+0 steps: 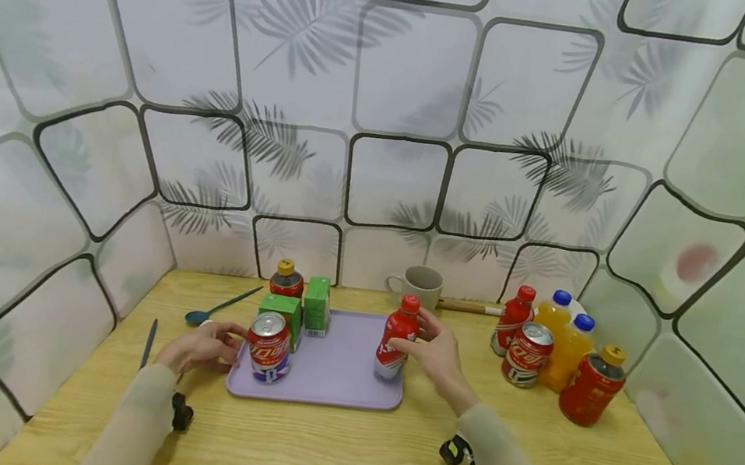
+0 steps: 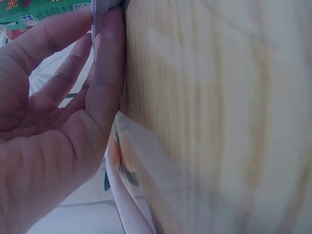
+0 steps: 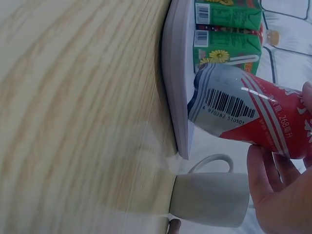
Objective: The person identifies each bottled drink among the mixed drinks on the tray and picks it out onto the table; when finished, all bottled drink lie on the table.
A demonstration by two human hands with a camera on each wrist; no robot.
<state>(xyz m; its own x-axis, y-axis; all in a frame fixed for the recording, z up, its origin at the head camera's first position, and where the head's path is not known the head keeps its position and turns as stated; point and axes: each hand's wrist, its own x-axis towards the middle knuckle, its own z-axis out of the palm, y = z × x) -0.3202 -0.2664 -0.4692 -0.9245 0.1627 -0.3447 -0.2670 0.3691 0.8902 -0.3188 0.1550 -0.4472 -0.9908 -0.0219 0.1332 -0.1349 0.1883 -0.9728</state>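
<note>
As the right hand (image 1: 439, 355) grips a likely slick bottle (image 1: 398, 327), best held mid-body, the left hand (image 1: 204, 345) pinches the tray (image 1: 341, 362).

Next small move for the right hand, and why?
I'd probably straighten the red bottle to upright over the tray's right end: the right hand holds it there leaning, while the left hand is at the tray's left edge. Whether its base already touches, I can't tell.
</note>
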